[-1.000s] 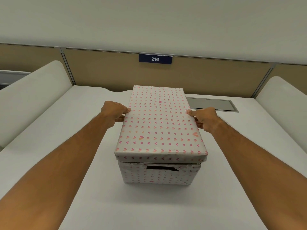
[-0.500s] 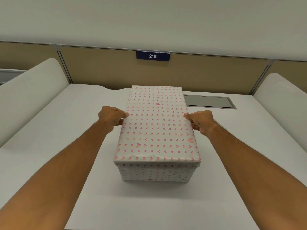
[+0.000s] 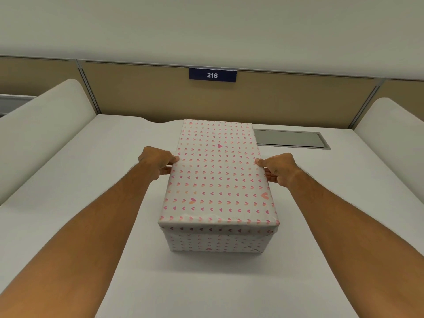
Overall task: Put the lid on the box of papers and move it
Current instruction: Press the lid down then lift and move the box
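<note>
A white lid (image 3: 218,175) printed with small pink hearts sits flat on the matching box (image 3: 215,243) in the middle of the white desk (image 3: 91,203). The lid covers the box fully, so the papers inside are hidden. My left hand (image 3: 156,162) grips the lid's left long edge, thumb on top and fingers under the rim. On the right long edge my right hand (image 3: 278,169) holds the lid the same way.
A grey cable hatch (image 3: 291,139) lies flush in the desk behind the box on the right. White side dividers (image 3: 41,127) rise at left and right, and a tan back panel carries a blue sign "216" (image 3: 212,75).
The lid has come down from tilted above the box to sitting closed on it, hiding the box's front handle slot. Both hands stayed on its side edges.
</note>
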A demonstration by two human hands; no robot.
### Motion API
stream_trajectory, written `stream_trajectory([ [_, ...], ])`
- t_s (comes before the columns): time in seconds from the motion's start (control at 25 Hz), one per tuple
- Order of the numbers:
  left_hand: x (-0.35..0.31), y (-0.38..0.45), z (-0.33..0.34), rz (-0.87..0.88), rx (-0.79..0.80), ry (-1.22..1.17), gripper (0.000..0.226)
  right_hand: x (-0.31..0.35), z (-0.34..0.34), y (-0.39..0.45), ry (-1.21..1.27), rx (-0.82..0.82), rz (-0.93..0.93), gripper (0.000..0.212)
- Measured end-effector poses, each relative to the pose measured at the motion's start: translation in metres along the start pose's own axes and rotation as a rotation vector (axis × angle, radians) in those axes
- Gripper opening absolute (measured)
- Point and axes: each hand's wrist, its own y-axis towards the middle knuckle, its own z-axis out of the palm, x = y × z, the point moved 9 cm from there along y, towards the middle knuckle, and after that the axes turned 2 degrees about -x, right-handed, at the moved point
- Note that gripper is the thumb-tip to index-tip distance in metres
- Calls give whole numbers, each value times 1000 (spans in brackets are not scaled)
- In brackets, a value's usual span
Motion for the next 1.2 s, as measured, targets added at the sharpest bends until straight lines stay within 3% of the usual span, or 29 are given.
stream_trajectory([
  [0.36,-1,2,-5,-18,22,92,28,20,-3,4,-138,9,-52,44],
  [0.72,-2,-8,-5,-58,97,198,17,18,-5,-1,-198,135,60,18],
  [1.2,11,-13,-5,-89,81,125,14,12,-1,2,-164,155,38,24],
])
